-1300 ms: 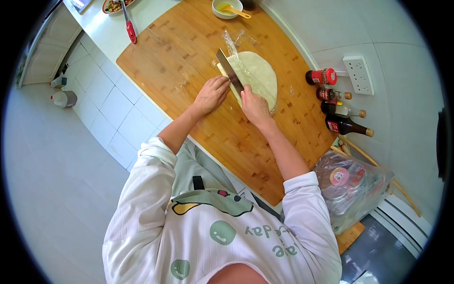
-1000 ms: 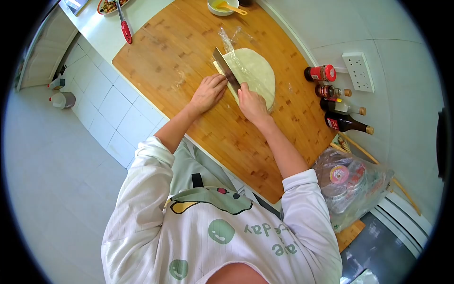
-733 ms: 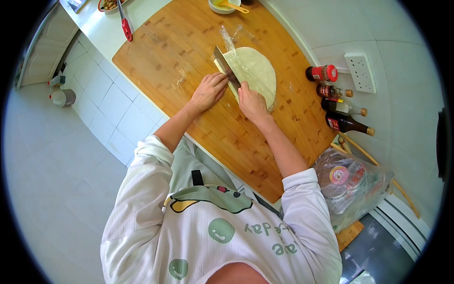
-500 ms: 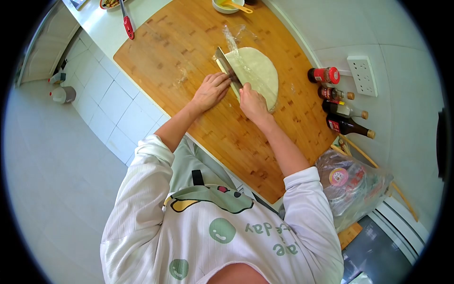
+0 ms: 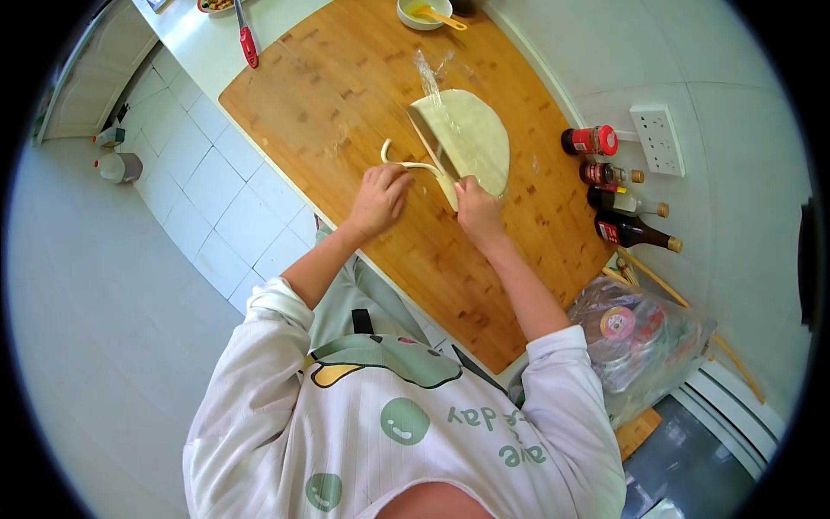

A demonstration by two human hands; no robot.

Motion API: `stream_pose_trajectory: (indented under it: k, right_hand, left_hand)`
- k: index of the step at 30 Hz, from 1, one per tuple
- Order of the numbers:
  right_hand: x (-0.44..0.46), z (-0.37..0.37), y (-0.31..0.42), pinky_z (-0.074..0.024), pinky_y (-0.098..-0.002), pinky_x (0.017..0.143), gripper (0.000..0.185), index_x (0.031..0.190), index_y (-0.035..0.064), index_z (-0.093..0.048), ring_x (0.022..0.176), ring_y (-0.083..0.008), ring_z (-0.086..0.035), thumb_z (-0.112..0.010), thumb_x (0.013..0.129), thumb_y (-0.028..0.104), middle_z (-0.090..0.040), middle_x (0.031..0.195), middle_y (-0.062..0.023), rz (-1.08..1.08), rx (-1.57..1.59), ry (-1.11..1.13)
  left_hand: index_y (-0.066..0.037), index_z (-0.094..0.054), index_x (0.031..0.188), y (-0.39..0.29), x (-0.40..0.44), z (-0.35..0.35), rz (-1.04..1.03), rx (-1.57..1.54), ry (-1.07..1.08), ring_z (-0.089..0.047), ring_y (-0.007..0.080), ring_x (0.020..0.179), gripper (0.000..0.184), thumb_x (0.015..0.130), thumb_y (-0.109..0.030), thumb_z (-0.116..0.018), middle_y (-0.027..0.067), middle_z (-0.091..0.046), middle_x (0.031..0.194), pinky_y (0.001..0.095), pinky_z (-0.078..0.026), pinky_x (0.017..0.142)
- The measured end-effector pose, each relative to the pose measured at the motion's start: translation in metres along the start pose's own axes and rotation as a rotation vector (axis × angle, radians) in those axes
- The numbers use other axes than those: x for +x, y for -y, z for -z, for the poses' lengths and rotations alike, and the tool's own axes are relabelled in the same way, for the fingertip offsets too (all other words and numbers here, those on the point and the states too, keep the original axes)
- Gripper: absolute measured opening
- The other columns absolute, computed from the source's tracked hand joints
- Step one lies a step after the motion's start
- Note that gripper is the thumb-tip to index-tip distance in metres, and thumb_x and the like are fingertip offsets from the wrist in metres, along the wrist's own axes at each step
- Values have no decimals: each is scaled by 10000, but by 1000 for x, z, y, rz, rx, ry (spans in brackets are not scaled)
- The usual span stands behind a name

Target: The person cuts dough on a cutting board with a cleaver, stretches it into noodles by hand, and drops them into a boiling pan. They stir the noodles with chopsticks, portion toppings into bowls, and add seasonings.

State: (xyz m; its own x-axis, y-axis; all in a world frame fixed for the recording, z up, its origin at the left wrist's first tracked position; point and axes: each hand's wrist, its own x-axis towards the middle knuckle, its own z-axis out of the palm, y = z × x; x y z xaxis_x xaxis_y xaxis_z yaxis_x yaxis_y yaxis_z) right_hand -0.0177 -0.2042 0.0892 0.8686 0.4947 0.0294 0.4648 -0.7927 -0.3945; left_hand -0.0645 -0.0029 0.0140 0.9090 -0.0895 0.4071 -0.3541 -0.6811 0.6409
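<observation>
A pale rolled-out dough sheet (image 5: 480,134), cut straight along its left side, lies on the wooden board. My right hand (image 5: 480,212) is closed round the handle of a kitchen knife (image 5: 430,143), whose blade stands along that cut edge. Left of the blade, a thin dough strip (image 5: 418,165) curls away over the board, its lower end beside the knife. My left hand (image 5: 380,199) has its fingertips pinched at the strip's middle. Crumpled cling film (image 5: 426,78) lies across the top of the sheet.
The wooden board (image 5: 303,95) spans the counter. At its far end stand a white bowl (image 5: 419,16) with a yellow spoon and a red-handled utensil (image 5: 248,48). Several bottles (image 5: 635,232) line the wall on the right, near a plastic bag (image 5: 622,346).
My left hand has moved off the blade, down and left, drawing a dough strip away from the sheet. My right hand, with the knife, has shifted slightly right and down.
</observation>
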Motion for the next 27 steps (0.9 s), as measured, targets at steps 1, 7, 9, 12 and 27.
stream_pose_trajectory:
  k: [1, 7, 9, 12, 27]
  right_hand:
    - [-2, 5, -1, -445, -501, 563, 199, 887, 37, -475, 649, -399, -594, -414, 937, 219, -609, 689, -194, -75, 3, 57]
    - [-22, 27, -9, -435, -520, 579, 187, 904, 22, -448, 641, -430, -580, -434, 943, 204, -596, 669, -220, -193, -118, 274]
    - [-27, 30, -9, -430, -531, 591, 202, 910, 19, -447, 649, -441, -579, -420, 948, 215, -593, 668, -234, -222, -115, 327]
    - [-32, 33, -9, -429, -533, 595, 215, 917, 15, -446, 656, -444, -579, -412, 950, 225, -595, 670, -239, -247, -157, 388]
    - [-61, 24, -20, -459, -522, 580, 202, 935, 1, -464, 612, -410, -602, -434, 931, 201, -608, 648, -216, -242, -165, 384]
  left_hand:
    - [-30, -581, 1047, -7, -2, -2, -24, -11, 42, -488, 307, 1073, 327, 723, -39, -627, 117, -526, 1099, 410, -398, 914]
    - [-9, -578, 1070, -30, 11, -26, -139, -60, 179, -475, 282, 1123, 323, 753, -66, -600, 118, -525, 1145, 390, -379, 948]
    - [3, -579, 1083, -31, 12, -34, -172, -53, 196, -469, 276, 1137, 322, 776, -95, -587, 124, -527, 1163, 386, -365, 962]
    - [8, -582, 1081, -29, 11, -41, -177, -40, 225, -464, 277, 1143, 323, 776, -99, -584, 126, -530, 1168, 388, -361, 966]
    - [-23, -574, 1109, -32, 10, -45, -205, -26, 257, -448, 259, 1154, 354, 764, -99, -596, 101, -519, 1170, 382, -359, 964]
